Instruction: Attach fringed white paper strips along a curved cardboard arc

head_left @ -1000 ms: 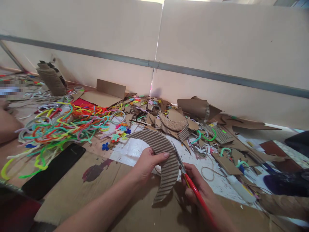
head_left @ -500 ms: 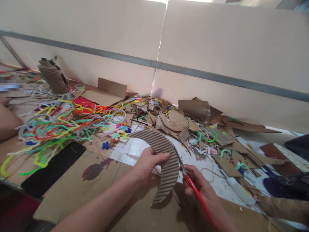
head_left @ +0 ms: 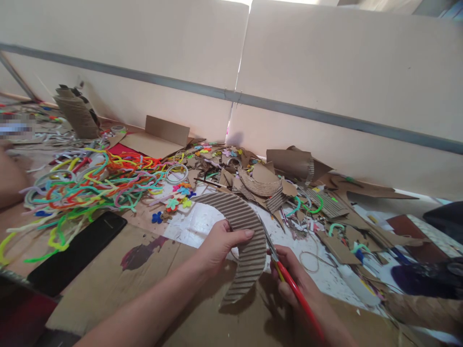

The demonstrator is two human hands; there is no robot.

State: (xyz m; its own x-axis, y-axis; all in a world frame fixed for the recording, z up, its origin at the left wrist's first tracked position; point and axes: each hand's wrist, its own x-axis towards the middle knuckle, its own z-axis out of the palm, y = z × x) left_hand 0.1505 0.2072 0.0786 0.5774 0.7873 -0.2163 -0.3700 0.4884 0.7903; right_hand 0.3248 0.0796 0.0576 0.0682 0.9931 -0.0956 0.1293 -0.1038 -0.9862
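Note:
My left hand (head_left: 222, 246) pinches a crescent-shaped piece of corrugated cardboard (head_left: 249, 260) at its inner curve, the thumb lying on the ridged face. Red-handled scissors (head_left: 292, 284) are gripped in my right hand (head_left: 294, 272), their blades pointing up and away along the crescent's outer right edge. Whether the blades touch the edge I cannot tell. Under both hands lies a flat sheet of brown cardboard (head_left: 155, 279) with a dark red stain.
Colourful pipe cleaners (head_left: 94, 183) heap up on the left beside a black phone-like slab (head_left: 77, 253). Cardboard scraps (head_left: 260, 180) pile up ahead. A white glue bottle (head_left: 356, 284) lies on the right. Another person's arm (head_left: 12, 178) shows at the left edge.
The crescent's lower tip has swung slightly left. My right hand with the scissors has shifted only a little, staying along the outer edge.

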